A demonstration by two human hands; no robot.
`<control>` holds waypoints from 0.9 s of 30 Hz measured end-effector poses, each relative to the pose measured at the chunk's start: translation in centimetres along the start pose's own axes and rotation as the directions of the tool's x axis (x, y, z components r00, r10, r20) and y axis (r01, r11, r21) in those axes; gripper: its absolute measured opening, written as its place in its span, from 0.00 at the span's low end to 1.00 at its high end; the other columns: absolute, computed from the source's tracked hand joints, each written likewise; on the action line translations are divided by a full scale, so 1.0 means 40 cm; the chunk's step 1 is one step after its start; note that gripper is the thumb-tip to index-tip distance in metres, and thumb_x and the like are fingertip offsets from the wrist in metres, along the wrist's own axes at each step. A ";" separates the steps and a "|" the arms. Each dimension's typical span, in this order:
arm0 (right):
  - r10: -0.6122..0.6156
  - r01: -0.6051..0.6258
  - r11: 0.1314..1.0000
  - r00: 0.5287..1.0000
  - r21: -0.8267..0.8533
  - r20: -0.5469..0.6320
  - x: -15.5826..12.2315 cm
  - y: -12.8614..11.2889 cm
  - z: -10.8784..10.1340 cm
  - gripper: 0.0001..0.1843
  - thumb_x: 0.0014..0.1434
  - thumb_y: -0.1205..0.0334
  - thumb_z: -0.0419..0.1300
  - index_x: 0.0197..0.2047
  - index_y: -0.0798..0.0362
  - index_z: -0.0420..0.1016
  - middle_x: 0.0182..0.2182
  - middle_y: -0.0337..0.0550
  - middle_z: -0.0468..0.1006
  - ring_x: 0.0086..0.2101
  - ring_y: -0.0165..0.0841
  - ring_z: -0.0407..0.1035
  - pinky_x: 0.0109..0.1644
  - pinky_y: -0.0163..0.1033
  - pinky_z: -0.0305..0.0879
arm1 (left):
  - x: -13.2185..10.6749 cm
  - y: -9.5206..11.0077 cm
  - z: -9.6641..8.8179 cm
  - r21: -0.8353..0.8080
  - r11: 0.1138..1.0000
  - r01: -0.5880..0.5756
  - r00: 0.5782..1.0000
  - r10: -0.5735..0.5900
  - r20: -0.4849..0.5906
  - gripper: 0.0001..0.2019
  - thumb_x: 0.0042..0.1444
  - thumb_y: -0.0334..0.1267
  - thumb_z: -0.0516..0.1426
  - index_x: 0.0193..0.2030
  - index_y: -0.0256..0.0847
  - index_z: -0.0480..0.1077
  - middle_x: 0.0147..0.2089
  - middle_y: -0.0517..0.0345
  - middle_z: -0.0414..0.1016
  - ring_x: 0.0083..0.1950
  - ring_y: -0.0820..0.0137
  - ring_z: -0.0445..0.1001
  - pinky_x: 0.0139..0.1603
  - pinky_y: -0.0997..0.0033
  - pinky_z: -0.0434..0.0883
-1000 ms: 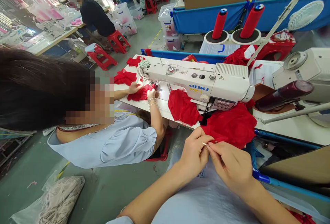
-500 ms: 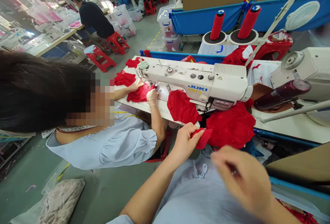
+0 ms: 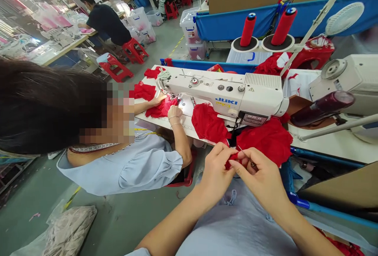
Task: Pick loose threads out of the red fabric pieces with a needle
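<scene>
My left hand (image 3: 217,169) is closed on a small piece of red fabric (image 3: 230,161), pinching it between thumb and fingers. My right hand (image 3: 262,173) meets it at the cloth, fingers closed round a thin pointed metal tool (image 3: 253,165) with a dark handle; most of it is hidden in the palm, so its exact kind does not show. The tool's tip is at the fabric's upper edge. Just beyond my hands lie a large heap of red fabric (image 3: 265,140) and a smaller red bundle (image 3: 208,122) beside the sewing machine (image 3: 218,91).
At my left a co-worker in a light blue top (image 3: 147,161) feeds red cloth (image 3: 162,107) under the machine's needle. Red thread cones (image 3: 248,30) stand behind. To the right are a second machine (image 3: 348,77) and a cardboard panel (image 3: 342,187). A bag (image 3: 71,228) lies on the floor.
My right hand has moved up and left to meet the red fabric, bringing the tool to it. My left hand has turned slightly, still gripping the cloth.
</scene>
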State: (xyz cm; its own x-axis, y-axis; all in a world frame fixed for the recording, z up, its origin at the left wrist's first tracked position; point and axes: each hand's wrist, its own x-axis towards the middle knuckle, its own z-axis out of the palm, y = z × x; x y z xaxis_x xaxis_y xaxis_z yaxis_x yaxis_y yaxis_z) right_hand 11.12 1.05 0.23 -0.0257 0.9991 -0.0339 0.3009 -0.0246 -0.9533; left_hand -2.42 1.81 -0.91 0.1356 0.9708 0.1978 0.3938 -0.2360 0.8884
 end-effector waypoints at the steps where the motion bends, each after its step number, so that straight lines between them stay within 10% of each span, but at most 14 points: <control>1: 0.031 -0.032 0.999 0.999 0.040 0.021 0.004 0.004 -0.002 0.13 0.56 0.51 0.63 0.28 0.52 0.73 0.26 0.40 0.71 0.27 0.31 0.64 0.29 0.35 0.62 | -0.001 -0.001 0.000 0.019 1.000 -0.012 1.000 0.012 0.014 0.10 0.52 0.23 0.58 0.38 0.38 0.76 0.33 0.59 0.69 0.34 0.72 0.68 0.33 0.75 0.65; 7: 0.276 -0.412 0.753 0.906 0.514 0.321 0.016 0.018 -0.045 0.20 0.50 0.45 0.68 0.27 0.53 0.70 0.18 0.29 0.55 0.17 0.21 0.41 0.18 0.30 0.40 | 0.012 -0.013 -0.012 0.014 0.999 0.045 0.999 -0.045 -0.013 0.11 0.51 0.22 0.59 0.39 0.39 0.76 0.36 0.58 0.73 0.39 0.71 0.72 0.42 0.72 0.68; 18: 0.116 -0.232 0.733 0.969 0.639 0.219 -0.002 -0.011 -0.035 0.18 0.62 0.51 0.60 0.27 0.52 0.62 0.21 0.31 0.60 0.18 0.21 0.45 0.19 0.30 0.41 | 0.019 0.033 -0.046 -0.109 0.988 0.109 0.961 -0.077 0.265 0.03 0.55 0.30 0.62 0.37 0.37 0.75 0.34 0.58 0.70 0.37 0.70 0.68 0.40 0.72 0.65; 23: -0.233 0.227 0.971 0.968 0.071 0.091 -0.017 -0.005 -0.031 0.11 0.65 0.62 0.54 0.30 0.51 0.62 0.20 0.32 0.62 0.19 0.24 0.53 0.21 0.31 0.49 | 0.008 0.023 -0.033 0.009 0.994 -0.105 0.947 0.097 0.306 0.08 0.60 0.27 0.54 0.30 0.36 0.72 0.32 0.59 0.64 0.33 0.73 0.64 0.33 0.75 0.61; 27: -0.623 0.653 0.714 0.757 -0.253 0.197 -0.027 0.002 -0.028 0.08 0.62 0.72 0.52 0.32 0.50 0.61 0.21 0.32 0.66 0.20 0.26 0.59 0.24 0.32 0.53 | 0.000 0.001 -0.009 0.024 0.978 -0.209 0.936 0.192 0.296 0.09 0.59 0.27 0.52 0.28 0.37 0.68 0.31 0.60 0.62 0.31 0.74 0.62 0.30 0.75 0.60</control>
State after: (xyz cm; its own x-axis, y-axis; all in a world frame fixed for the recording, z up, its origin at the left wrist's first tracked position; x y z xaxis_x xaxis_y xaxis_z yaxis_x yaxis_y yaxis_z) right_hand 12.24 0.01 0.54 -0.3943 0.7651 0.5090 0.4390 0.6434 -0.6271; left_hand -2.73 1.81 -0.72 0.4719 0.8503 0.2332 0.3789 -0.4344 0.8172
